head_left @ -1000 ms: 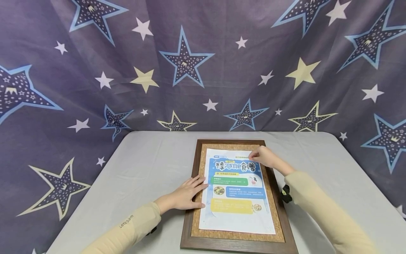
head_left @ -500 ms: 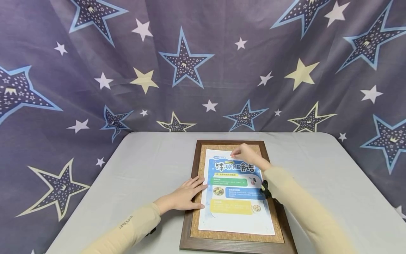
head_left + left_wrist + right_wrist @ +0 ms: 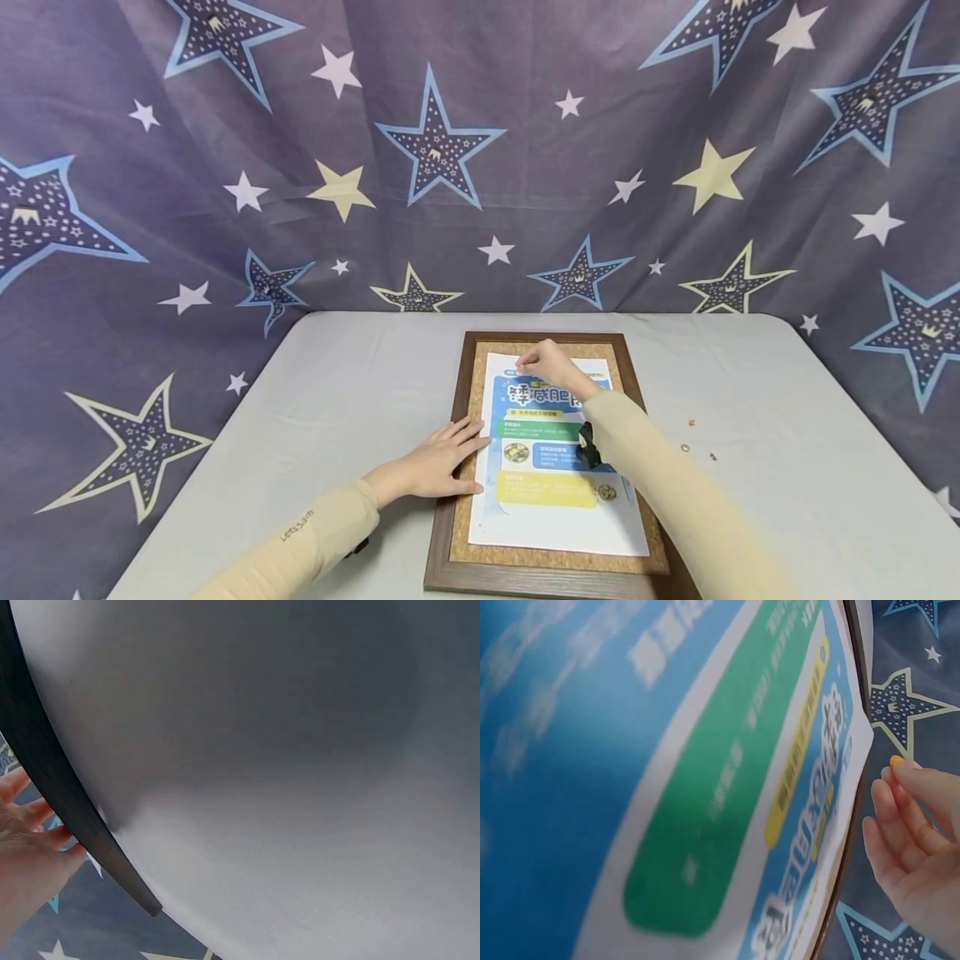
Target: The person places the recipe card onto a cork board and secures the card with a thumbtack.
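A printed paper poster (image 3: pixel 558 525) with blue, green and yellow blocks lies on a cork board (image 3: pixel 487 553) in a dark wooden frame (image 3: pixel 446 533). My left hand (image 3: pixel 437 460) rests with spread fingers over the frame's left side, fingertips on the poster's left edge. Over the poster's top, left of its middle, my right hand (image 3: pixel 553 367) pinches a small orange thumbtack (image 3: pixel 897 760) between thumb and finger. Its pin is hidden. In the left wrist view the frame covers part of the left hand (image 3: pixel 30 851).
On the grey table (image 3: pixel 337 375), right of the board, lie a reddish thumbtack (image 3: pixel 692 422), a yellowish one (image 3: pixel 685 448) and a dark one (image 3: pixel 713 456). A star-patterned curtain (image 3: pixel 480 167) hangs behind the table's far edge.
My right hand has moved left along the poster's top, from its right corner towards the left one. The small tacks on the table have come into sight. The left hand has stayed put.
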Demonstrator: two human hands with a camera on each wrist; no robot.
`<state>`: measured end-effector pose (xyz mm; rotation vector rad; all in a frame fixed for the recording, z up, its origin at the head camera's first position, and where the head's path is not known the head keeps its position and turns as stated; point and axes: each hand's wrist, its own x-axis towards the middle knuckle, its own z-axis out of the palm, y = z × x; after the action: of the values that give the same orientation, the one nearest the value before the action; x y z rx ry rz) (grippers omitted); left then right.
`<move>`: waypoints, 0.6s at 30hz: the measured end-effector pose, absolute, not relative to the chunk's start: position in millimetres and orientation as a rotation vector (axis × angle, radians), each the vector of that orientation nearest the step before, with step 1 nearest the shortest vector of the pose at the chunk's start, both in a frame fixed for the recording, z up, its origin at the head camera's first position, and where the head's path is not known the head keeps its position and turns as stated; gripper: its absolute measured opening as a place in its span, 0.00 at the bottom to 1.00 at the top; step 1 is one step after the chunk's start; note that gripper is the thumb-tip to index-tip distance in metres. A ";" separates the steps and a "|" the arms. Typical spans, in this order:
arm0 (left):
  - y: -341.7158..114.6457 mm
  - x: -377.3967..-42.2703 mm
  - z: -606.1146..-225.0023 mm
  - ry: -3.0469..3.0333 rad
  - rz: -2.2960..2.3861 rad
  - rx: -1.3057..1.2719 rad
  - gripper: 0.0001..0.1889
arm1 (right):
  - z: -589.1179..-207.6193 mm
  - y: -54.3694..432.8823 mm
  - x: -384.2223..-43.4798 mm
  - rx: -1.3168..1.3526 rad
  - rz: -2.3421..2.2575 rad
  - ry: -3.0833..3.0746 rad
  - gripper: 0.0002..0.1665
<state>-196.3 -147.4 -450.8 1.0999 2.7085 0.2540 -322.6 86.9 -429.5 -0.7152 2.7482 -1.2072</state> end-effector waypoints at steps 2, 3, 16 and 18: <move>-147.7 -196.1 -451.1 2.711 0.251 1.100 0.37 | -431.1 81.7 -323.1 -0.717 -1.213 2.753 0.08; -147.9 -196.0 -451.0 2.709 0.255 1.098 0.37 | -432.0 79.0 -323.9 -0.713 -1.219 2.753 0.09; -147.6 -196.2 -451.5 2.704 0.262 1.104 0.37 | -561.4 71.1 -420.9 -0.798 -1.376 2.839 0.11; -147.7 -196.6 -452.2 2.705 0.259 1.108 0.37 | -581.3 68.7 -435.8 -0.750 -1.375 2.821 0.10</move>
<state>-196.6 -147.7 -452.2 1.1084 2.7046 0.2589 -435.8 68.7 -581.3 -0.7497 2.8214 -1.3751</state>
